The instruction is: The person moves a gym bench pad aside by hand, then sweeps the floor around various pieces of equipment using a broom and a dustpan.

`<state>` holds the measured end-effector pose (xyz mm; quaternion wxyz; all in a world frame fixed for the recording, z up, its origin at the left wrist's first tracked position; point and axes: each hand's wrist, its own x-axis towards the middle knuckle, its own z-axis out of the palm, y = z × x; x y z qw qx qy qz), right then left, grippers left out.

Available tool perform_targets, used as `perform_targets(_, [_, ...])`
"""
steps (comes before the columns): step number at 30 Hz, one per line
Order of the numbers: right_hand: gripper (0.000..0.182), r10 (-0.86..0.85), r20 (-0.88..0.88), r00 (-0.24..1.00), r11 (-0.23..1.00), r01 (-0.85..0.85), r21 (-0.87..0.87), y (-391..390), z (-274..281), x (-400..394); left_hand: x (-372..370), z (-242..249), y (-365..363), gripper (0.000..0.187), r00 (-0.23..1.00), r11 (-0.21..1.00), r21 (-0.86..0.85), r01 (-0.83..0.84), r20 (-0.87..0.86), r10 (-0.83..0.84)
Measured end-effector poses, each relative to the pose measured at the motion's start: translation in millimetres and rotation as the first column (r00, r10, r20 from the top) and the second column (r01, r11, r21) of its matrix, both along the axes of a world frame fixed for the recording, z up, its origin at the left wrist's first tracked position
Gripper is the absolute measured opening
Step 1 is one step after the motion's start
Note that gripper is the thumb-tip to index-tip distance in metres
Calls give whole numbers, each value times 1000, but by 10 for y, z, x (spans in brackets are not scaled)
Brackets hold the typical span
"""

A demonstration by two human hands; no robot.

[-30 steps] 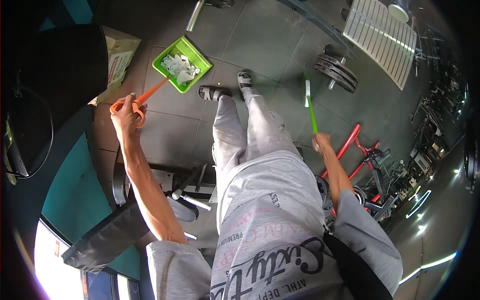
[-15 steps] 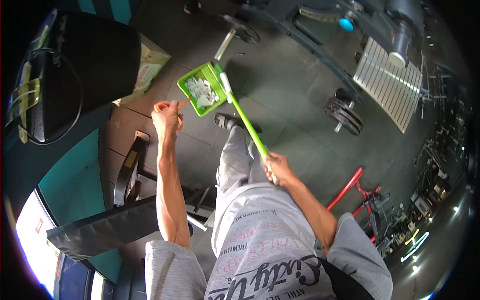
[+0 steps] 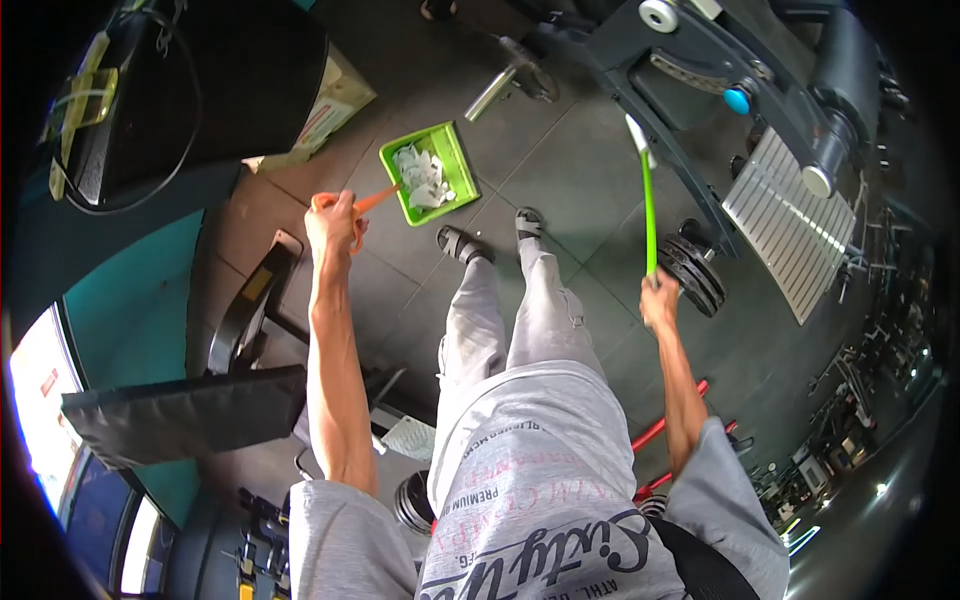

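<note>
Moderately lit, dimmer toward the far right; blown out at the left window [image 3: 48, 385]; strongly curved at the edges, with black corners.

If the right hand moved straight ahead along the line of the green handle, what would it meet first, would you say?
With the brush head leading, the right hand would probably bring it against the dark machine beam first, though depth is unclear.

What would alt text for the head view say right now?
Left hand holds the orange handle of a green dustpan with pale scraps in it; right hand grips a green broom, its head away from the pan. Around them: tiled floor, sandals, weight plates at right.
</note>
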<state>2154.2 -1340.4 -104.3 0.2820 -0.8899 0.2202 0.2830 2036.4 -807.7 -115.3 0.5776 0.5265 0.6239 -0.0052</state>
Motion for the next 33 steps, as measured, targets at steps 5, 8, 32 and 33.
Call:
perform_targets(5, [23, 227, 131, 965, 968, -209, -138, 217, -1036, 472, -191, 190, 57, 21, 982, 988, -40, -150, 113, 154])
perform_targets(8, [28, 410, -4, 912, 878, -396, -267, 683, -1010, 146, -253, 420, 132, 24, 967, 975, -79, -209, 134, 218])
perform_targets(32, [39, 441, -246, 863, 898, -424, 121, 18, 1292, -997, -155, 7, 422, 31, 994, 990, -104, -96, 46, 102])
perform_targets(33, [38, 445, -220, 868, 896, -430, 116, -36, 1230, -995, -270, 101, 391, 31, 993, 986, -143, -80, 78, 92])
